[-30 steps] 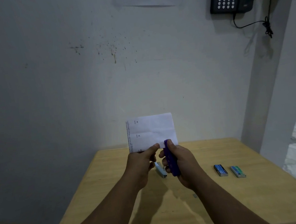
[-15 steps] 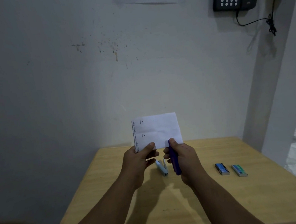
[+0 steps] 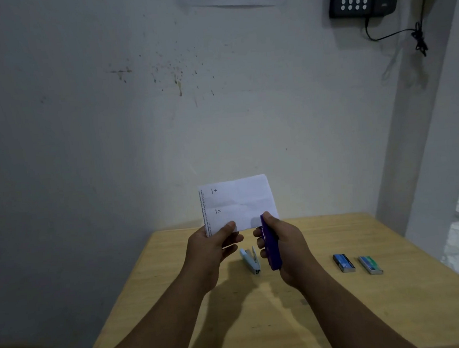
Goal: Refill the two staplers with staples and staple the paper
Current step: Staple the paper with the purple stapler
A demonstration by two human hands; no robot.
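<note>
Head view, the only one.

Left hand pinches the paper at its lower left corner, thumb on the near face, the other fingers behind. The sheet stands upright above the far edge of the table, probably so its bottom edge stays free for stapling.

Right hand has its fingers curled tight around the purple stapler, thumb on top. The nose points up to 12 o'clock and meets the paper's lower right edge. Can't tell whether the sheet is actually inside the stapler's mouth; thumb and body hide it. Grip looks like a squeeze grip, so my read is that stapling is the step in hand.

Pale blue stapler lies on the table just below and between the hands, at 6 o'clock from the paper. It appears hinged slightly open; can't tell if it is loaded.

Two staple boxes at 3 o'clock from the right hand, well apart from it: blue box, with green box just beside it. Both are parked clear of the work area.

Risk: with a one-corner pinch the paper could swing away when the stapler bites.
</note>
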